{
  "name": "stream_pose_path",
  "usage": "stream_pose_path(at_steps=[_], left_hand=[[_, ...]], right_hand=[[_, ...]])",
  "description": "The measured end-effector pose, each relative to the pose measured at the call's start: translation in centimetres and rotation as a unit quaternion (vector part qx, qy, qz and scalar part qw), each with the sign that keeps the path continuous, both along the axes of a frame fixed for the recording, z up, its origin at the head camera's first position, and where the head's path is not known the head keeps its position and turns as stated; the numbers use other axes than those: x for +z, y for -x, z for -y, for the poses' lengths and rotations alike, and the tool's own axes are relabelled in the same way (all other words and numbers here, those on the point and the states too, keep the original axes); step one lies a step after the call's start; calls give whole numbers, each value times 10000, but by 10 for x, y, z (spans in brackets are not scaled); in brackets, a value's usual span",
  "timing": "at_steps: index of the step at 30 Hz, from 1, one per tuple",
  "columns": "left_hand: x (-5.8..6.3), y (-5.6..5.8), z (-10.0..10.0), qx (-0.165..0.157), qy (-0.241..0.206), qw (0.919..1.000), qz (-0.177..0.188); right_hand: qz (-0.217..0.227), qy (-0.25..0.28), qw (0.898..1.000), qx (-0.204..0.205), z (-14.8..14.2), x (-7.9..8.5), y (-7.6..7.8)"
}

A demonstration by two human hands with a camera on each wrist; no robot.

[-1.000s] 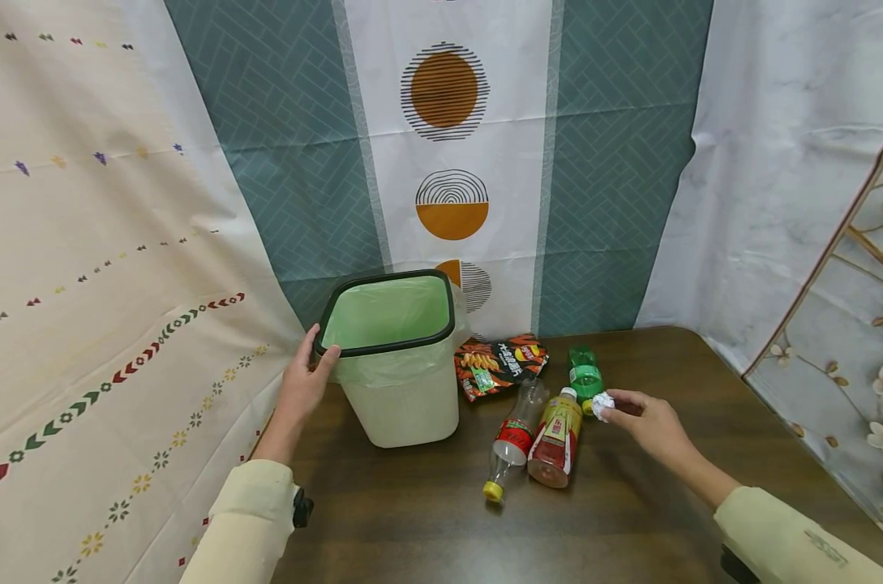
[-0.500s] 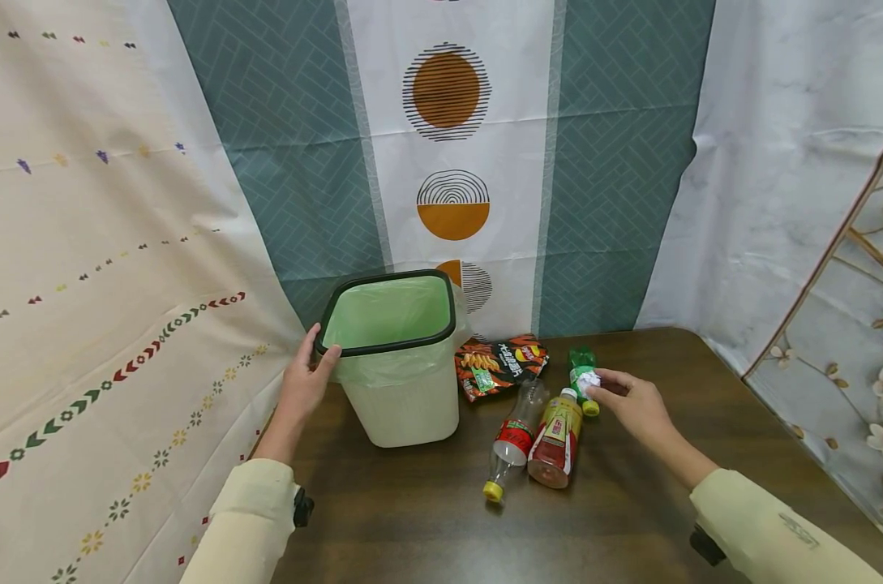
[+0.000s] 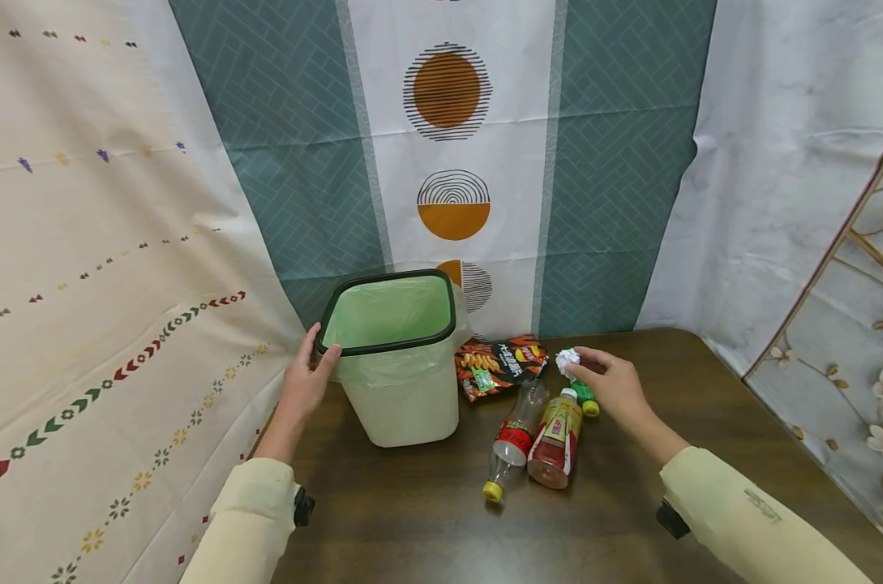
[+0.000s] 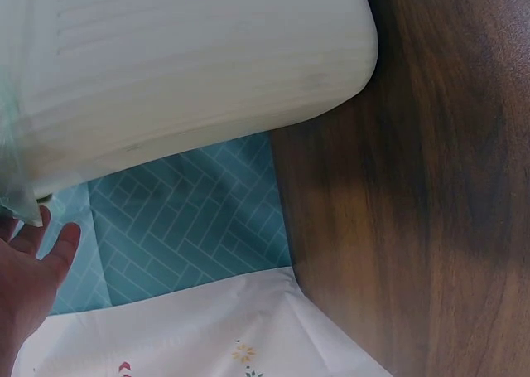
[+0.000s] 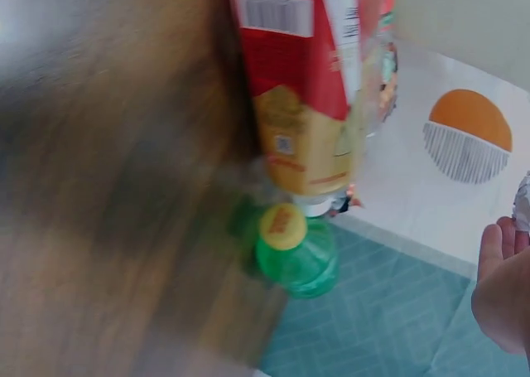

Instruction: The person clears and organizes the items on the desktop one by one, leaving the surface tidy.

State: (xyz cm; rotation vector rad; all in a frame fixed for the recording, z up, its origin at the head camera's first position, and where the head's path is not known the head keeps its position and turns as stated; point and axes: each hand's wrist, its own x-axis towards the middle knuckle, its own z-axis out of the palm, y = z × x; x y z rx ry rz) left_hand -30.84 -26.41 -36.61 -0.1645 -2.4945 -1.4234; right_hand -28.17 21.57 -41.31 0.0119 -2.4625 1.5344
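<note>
My left hand point(image 3: 308, 380) grips the black-rimmed trash bin point(image 3: 405, 405) at its near-left corner, with the thumb in front and the fingers along the side. Only part of this hand point(image 4: 29, 273) shows in the left wrist view, against the bin's liner. My right hand point(image 3: 616, 388) pinches a crumpled white paper ball point(image 3: 567, 360) above the table. Beneath that hand lies a green plastic bottle point(image 3: 585, 397), partly hidden, its yellow cap towards me. The paper ball point(image 5: 522, 203) is cut off by the frame edge in the right wrist view.
Left of the green bottle lie a red-labelled juice bottle point(image 3: 555, 442) and a clear bottle point(image 3: 514, 442) with a yellow cap. A black and orange chip bag point(image 3: 499, 365) lies behind them. The brown table point(image 3: 426, 519) meets a patterned cloth point(image 3: 602, 203) at the back.
My right hand has moved left and away from me with the paper ball, from beside the green bottle to above its far end. The left hand and the bin have stayed put.
</note>
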Motion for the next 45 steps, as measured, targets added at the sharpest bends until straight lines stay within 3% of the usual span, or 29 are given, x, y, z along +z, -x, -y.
stream_pose_path(at_steps=[16,29,45], left_hand=[[-1,1,1,5,7,10000,29],[-3,2,2,29,-4,10000,-6],[-1,1,2,50,22,10000,-14]], right_hand=[[-340,658,9972,114,49,44,22],[-500,828,9949,299,77,75,31],[-828,879,9911,554,119,98,41]])
